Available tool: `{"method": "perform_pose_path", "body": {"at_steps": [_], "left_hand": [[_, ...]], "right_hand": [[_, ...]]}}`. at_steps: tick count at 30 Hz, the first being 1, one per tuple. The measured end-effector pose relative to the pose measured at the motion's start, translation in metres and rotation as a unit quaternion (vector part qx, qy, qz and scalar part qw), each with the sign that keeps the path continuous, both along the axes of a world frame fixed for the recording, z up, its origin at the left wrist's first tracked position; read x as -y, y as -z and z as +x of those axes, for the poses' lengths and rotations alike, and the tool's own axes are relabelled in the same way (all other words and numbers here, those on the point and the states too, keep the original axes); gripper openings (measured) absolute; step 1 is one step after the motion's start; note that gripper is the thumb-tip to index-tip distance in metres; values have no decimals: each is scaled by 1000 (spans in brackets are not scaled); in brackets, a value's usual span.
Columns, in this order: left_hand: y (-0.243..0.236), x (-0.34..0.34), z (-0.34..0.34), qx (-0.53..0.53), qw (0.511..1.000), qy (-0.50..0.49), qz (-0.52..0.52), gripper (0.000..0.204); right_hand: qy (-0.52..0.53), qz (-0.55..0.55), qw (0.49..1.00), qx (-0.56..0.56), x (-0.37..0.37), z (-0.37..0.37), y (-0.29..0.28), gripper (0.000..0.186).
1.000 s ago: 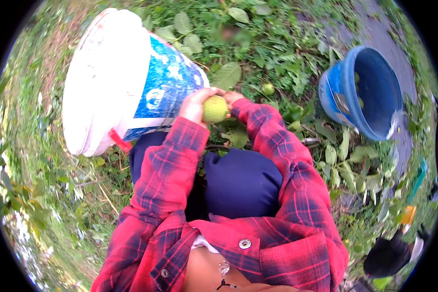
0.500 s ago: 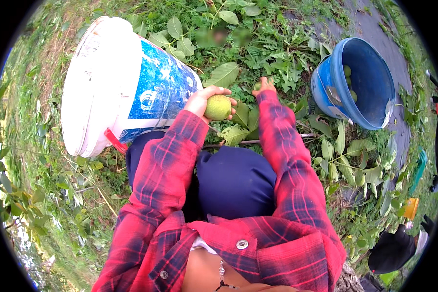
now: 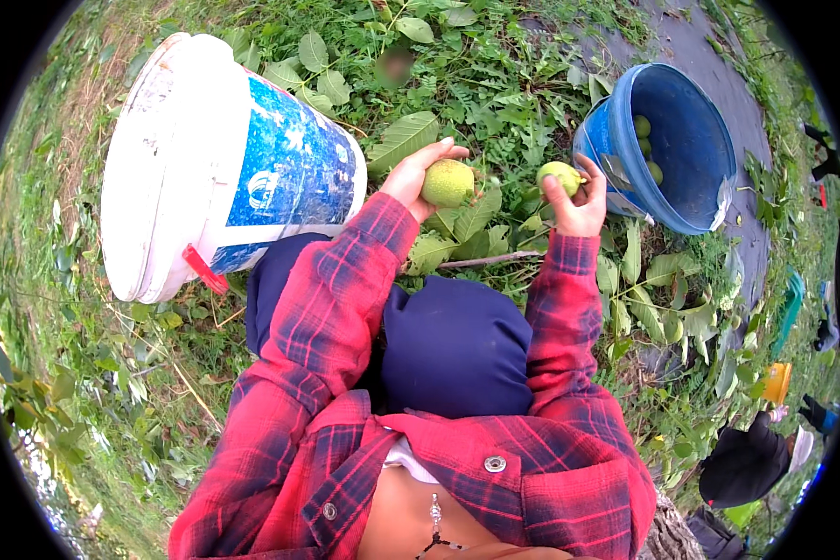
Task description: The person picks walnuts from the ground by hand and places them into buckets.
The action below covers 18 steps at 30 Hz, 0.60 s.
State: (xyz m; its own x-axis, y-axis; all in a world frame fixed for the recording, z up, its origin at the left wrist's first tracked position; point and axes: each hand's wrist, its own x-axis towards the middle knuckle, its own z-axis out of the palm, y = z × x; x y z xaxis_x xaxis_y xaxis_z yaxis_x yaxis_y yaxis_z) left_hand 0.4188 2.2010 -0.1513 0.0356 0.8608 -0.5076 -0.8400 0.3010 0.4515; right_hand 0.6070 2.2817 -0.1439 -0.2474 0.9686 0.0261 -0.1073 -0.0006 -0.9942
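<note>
My left hand (image 3: 411,179) is closed round a yellow-green walnut in its husk (image 3: 449,183), low over the leaves. Off to its right, my right hand (image 3: 583,210) grips a second green walnut (image 3: 559,176) between thumb and fingers. Just beyond that hand a blue bucket (image 3: 639,159) leans with its mouth toward the right, and several green walnuts (image 3: 644,147) lie inside. On the left, a large white-and-blue bucket (image 3: 294,154) lies tipped, near my left forearm; its inside is hidden.
Weeds, broad leaves (image 3: 403,140) and a thin stick (image 3: 490,259) cover the ground before my knees. A dark ground sheet (image 3: 700,56) runs behind the blue bucket. At the far right are a person in dark clothes (image 3: 742,462) and a yellow container (image 3: 777,383).
My right hand has come up from the weeds and moved right, toward the blue bucket, with a walnut now plainly in its grip. My left hand, still holding its walnut, shifted slightly right.
</note>
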Motion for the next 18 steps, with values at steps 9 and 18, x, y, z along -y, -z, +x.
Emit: {"method": "perform_pose_path", "body": {"at_steps": [9, 18], "left_hand": [[-14, 1, 13, -499, 863, -44, 68, 55], [-32, 17, 4, -199, 979, 44, 24, 60]], "right_hand": [[-241, 100, 945, 197, 37, -50, -18, 60], [-219, 106, 943, 228, 2, -13, -53, 44]]}}
